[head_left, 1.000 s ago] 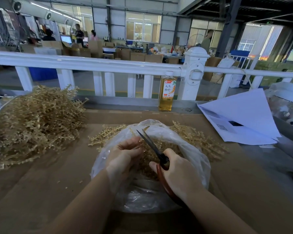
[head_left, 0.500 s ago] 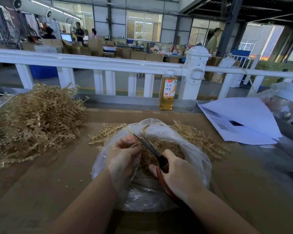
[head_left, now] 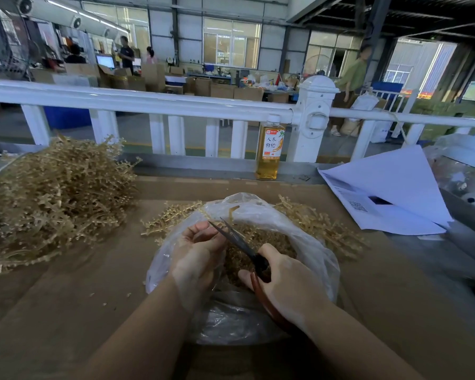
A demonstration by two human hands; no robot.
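Over clear bag [head_left: 317, 260] of golden sprigs [head_left: 270, 242], right grip [head_left: 288, 281] curled round scissors [head_left: 239, 240], left grip [head_left: 198, 250] pinching one.

From the bag [head_left: 317, 250], the surface [head_left: 66, 325] lies open toward 7 and 5 o'clock. A sprig heap [head_left: 52, 198] blocks 10, a bottle [head_left: 269, 149] 12 and papers [head_left: 390, 198] 2.
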